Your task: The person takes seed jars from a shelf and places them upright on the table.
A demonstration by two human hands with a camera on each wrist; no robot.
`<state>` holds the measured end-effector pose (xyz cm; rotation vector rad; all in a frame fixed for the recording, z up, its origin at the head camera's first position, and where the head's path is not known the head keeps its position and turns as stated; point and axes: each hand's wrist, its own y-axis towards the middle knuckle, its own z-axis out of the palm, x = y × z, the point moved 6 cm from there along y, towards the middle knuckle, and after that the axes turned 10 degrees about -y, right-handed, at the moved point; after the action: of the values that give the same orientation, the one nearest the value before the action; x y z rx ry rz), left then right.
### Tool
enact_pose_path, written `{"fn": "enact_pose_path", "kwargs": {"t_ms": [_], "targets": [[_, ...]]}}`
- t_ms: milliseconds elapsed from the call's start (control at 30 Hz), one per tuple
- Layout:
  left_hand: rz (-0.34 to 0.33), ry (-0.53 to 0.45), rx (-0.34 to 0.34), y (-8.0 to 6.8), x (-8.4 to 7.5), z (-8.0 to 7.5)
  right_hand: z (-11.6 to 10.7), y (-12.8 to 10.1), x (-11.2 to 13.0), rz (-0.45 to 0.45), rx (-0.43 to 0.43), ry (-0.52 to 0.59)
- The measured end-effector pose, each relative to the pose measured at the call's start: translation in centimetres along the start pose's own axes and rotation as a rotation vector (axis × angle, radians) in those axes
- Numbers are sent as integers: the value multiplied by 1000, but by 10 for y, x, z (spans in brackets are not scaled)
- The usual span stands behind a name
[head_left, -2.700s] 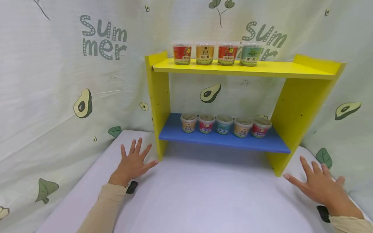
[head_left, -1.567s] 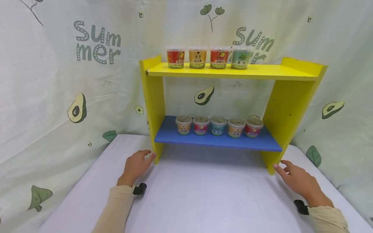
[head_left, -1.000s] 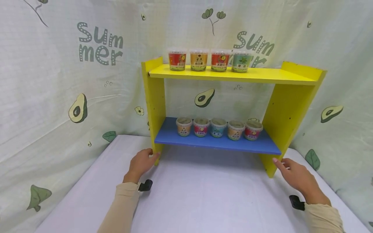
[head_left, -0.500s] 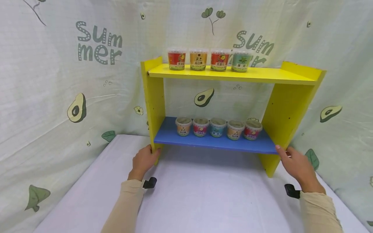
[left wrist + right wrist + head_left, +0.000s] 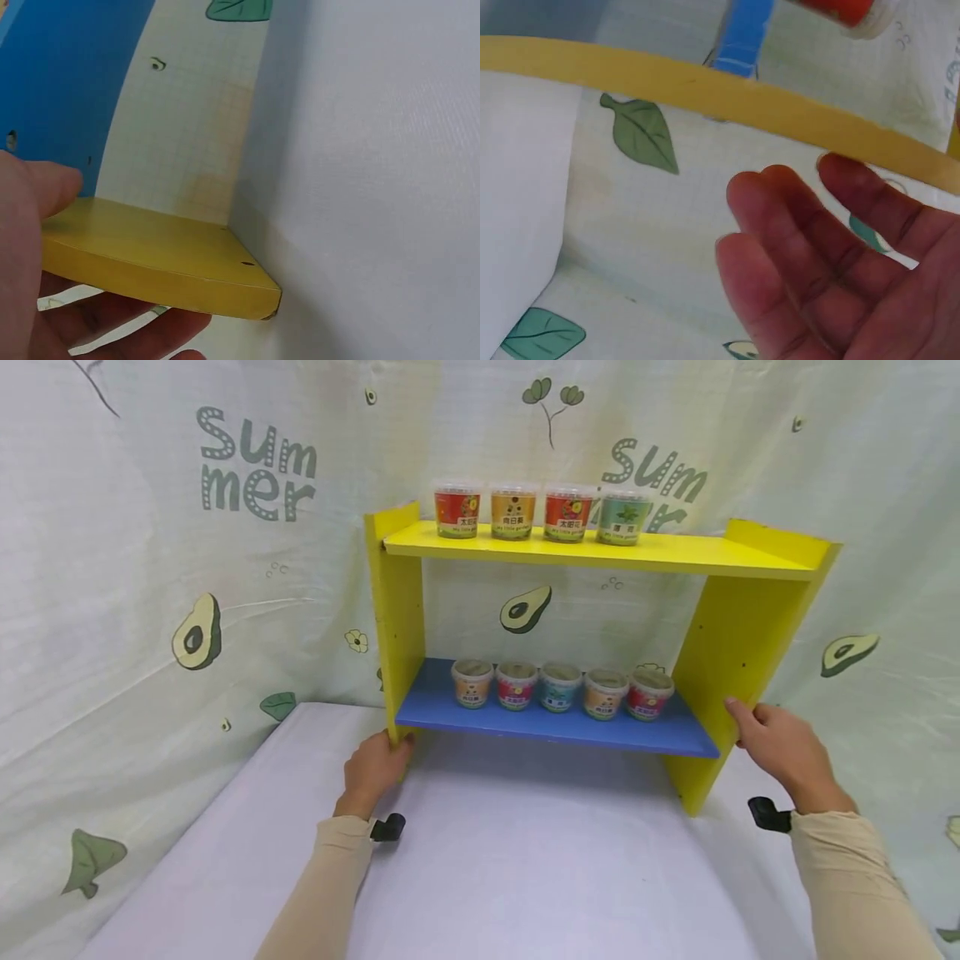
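Note:
A two-tier shelf unit has yellow side panels (image 5: 750, 635), a yellow top board (image 5: 690, 547) and a blue lower board (image 5: 558, 727). My left hand (image 5: 375, 768) grips the lower part of the left panel. In the left wrist view its thumb (image 5: 56, 186) lies over the inner face of the yellow panel (image 5: 165, 247), with the fingers beneath. At the right panel, my right hand (image 5: 787, 752) has its thumb at the front edge. The right wrist view shows its fingers (image 5: 761, 195) loosely bent outside the yellow edge (image 5: 727, 97), holding nothing.
Several labelled plant cups stand on the top board, among them a green cup (image 5: 624, 518). Several more, including a red cup (image 5: 649, 695), line the blue board. A white-covered table (image 5: 540, 860) bears the unit; a printed curtain (image 5: 292, 568) hangs behind.
Both hands have moved from spread beside the unit to its side panels. The left hand has taken hold of its panel; the right has risen along the right one. The cups stand as before.

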<state>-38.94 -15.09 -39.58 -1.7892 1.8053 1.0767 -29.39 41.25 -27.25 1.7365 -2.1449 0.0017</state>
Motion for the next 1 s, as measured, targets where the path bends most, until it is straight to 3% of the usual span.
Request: {"fn": "enact_pose_path", "kwargs": {"t_ms": [200,367,567,1000], "targets": [[42,64,-50,0,-3,-6,-8,7,5,8,9,-49],[36,109,-37,1,1,-2,-12,11,9,-22,28,-111],[61,118,-70,2,4,3,-11,12,9,-42,46,-79],[57,119,-70,-5,4,2,7,4,6,37,-152,21]]}}
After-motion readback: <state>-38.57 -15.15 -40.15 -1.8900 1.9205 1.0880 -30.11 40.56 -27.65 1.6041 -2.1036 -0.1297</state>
